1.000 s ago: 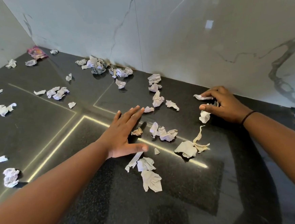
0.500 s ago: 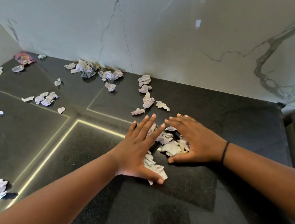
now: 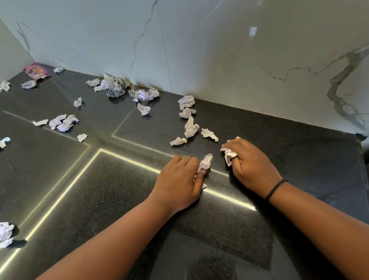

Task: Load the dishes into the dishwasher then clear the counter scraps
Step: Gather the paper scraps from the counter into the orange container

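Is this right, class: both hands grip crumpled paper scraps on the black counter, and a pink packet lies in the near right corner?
Not quite. The head view shows the pink packet in the far left corner. The rest holds: left hand and right hand each grip paper scraps on the black counter.

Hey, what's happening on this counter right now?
A person is clearing paper scraps off a black counter. The left hand and right hand each grip a wad of crumpled paper. Many more scraps lie along the marble wall and to the left, plus a pink wrapper in the corner.
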Tool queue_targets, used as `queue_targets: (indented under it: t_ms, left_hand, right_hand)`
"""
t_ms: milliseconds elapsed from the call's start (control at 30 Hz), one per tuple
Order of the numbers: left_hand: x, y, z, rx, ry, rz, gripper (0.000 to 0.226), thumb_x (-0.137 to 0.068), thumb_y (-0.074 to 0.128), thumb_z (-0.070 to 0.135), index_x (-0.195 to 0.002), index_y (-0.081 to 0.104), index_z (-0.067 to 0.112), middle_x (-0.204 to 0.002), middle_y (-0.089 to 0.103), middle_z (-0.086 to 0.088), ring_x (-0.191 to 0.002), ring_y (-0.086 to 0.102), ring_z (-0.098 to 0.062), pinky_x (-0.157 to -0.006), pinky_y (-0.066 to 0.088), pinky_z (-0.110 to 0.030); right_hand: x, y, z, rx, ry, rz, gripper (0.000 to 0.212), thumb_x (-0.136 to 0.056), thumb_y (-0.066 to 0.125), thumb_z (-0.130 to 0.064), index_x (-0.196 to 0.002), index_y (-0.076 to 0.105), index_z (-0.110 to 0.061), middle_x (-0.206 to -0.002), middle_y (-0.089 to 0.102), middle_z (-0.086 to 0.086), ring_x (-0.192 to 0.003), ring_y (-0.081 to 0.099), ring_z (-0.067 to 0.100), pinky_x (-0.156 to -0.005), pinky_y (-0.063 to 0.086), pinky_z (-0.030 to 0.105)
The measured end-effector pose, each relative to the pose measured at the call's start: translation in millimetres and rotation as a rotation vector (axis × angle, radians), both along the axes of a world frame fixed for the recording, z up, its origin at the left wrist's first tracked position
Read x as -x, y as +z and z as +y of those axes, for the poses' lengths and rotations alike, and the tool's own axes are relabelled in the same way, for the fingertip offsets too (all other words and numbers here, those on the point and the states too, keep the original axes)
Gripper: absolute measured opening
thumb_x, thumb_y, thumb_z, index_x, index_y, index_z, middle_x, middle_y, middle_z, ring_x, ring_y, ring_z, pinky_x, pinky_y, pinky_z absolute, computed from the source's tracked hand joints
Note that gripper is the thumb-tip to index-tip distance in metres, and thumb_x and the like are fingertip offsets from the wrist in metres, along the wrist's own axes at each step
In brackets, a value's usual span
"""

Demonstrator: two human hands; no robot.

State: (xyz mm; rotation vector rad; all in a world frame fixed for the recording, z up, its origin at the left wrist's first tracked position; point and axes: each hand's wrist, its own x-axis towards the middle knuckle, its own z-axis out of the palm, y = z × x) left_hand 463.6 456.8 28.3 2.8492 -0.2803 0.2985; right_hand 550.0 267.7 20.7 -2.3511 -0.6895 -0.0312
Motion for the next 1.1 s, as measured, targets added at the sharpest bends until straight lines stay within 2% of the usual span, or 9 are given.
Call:
queue_targets:
  t_ms: [67, 133, 333, 467, 633, 733, 833, 967, 1100]
  left_hand:
    - [4.1, 0.3, -2.1, 0.059, 0.114, -0.055, 0.022, -0.091, 0.053, 0.026, -0.074, 0.05, 0.012, -0.068, 0.057, -0.002, -0.063, 0.045, -0.021, -0.057, 0.041, -0.035]
    - [6.9, 1.4, -4.9, 0.062, 0.175, -0.075, 0.024, -0.087, 0.058, 0.024, -0.07, 0.045, 0.015, -0.063, 0.054, -0.001, -0.059, 0.043, -0.02, -0.05, 0.039, -0.033]
    - [8.6, 0.6, -4.2, 0.038, 0.207, -0.061, 0.021, -0.084, 0.052, 0.025, -0.075, 0.059, 0.008, -0.079, 0.058, -0.007, -0.064, 0.052, -0.025, -0.053, 0.047, -0.038]
    - [15.9, 0.4, 6.5, 0.017, 0.271, -0.096, 0.023, -0.08, 0.063, 0.025, -0.064, 0.052, 0.013, -0.062, 0.055, -0.003, -0.054, 0.052, -0.025, -0.045, 0.04, -0.031]
    - [14.5, -4.6, 47.0, 0.053, 0.398, -0.015, 0.045, -0.089, 0.05, 0.057, -0.065, 0.036, 0.022, -0.061, 0.042, 0.008, -0.065, 0.05, -0.022, -0.05, 0.032, -0.03]
    - [5.9, -2.6, 56.6, 0.023, 0.404, -0.048, 0.057, -0.085, 0.034, 0.072, -0.056, 0.027, 0.024, -0.055, 0.036, 0.009, -0.06, 0.044, -0.02, -0.048, 0.027, -0.03]
    - [-3.8, -7.7, 62.4, 0.046, 0.432, -0.063, 0.055, -0.092, 0.038, 0.06, -0.052, 0.037, 0.022, -0.055, 0.042, 0.005, -0.062, 0.05, -0.025, -0.049, 0.029, -0.031]
    - [-28.3, -11.1, 75.1, 0.075, 0.485, -0.035, 0.042, -0.094, 0.047, 0.036, -0.061, 0.059, 0.012, -0.075, 0.051, 0.001, -0.069, 0.052, -0.025, -0.054, 0.04, -0.032]
    - [-55.2, -8.7, 89.6, 0.12, 0.508, -0.074, 0.036, -0.094, 0.048, 0.029, -0.063, 0.049, 0.01, -0.076, 0.047, -0.002, -0.059, 0.052, -0.031, -0.052, 0.034, -0.031]
  right_hand:
    - [-8.2, -1.3, 7.1, -0.027, -0.095, 0.013, 0.037, -0.087, 0.047, -0.007, -0.122, 0.061, -0.006, -0.121, 0.059, 0.011, -0.116, 0.052, 0.027, -0.101, 0.033, 0.025]
    - [-15.7, 1.2, 17.2, -0.004, -0.103, 0.042, 0.051, -0.084, 0.052, -0.024, -0.133, 0.051, -0.009, -0.13, 0.053, 0.012, -0.124, 0.046, 0.027, -0.107, 0.034, 0.035]
    - [-35.8, -1.4, 59.7, 0.167, -0.042, 0.019, 0.108, -0.063, 0.042, -0.085, -0.15, 0.013, -0.029, -0.158, 0.014, 0.01, -0.146, 0.011, 0.031, -0.117, 0.012, 0.054]
    - [-55.8, -2.0, 90.7, 0.263, -0.065, -0.092, 0.113, -0.05, 0.037, -0.098, -0.146, 0.009, -0.045, -0.159, 0.009, 0.007, -0.145, 0.005, 0.04, -0.112, 0.01, 0.063]
    - [-82.8, 0.5, 126.4, 0.431, 0.089, -0.16, 0.102, -0.051, 0.031, -0.1, -0.141, 0.009, -0.059, -0.16, 0.001, -0.005, -0.144, -0.009, 0.041, -0.107, -0.001, 0.07]
    - [-89.5, 4.9, 147.5, 0.398, 0.173, -0.089, 0.072, -0.066, 0.044, -0.086, -0.13, 0.042, -0.053, -0.149, 0.033, -0.002, -0.141, 0.018, 0.034, -0.11, 0.006, 0.064]
    - [-87.5, 0.4, 153.5, 0.208, 0.173, -0.171, 0.035, -0.083, 0.057, -0.053, -0.109, 0.063, -0.032, -0.108, 0.056, 0.003, -0.11, 0.048, 0.031, -0.098, 0.036, 0.041]
    - [-84.6, -5.3, 147.9, 0.195, 0.137, -0.226, 0.021, -0.084, 0.058, -0.037, -0.096, 0.065, -0.021, -0.096, 0.059, 0.006, -0.095, 0.049, 0.032, -0.078, 0.035, 0.035]
    - [-77.6, -5.4, 146.3, 0.21, 0.066, -0.259, 0.023, -0.086, 0.056, -0.039, -0.086, 0.064, -0.018, -0.089, 0.061, 0.006, -0.085, 0.05, 0.032, -0.072, 0.038, 0.035]
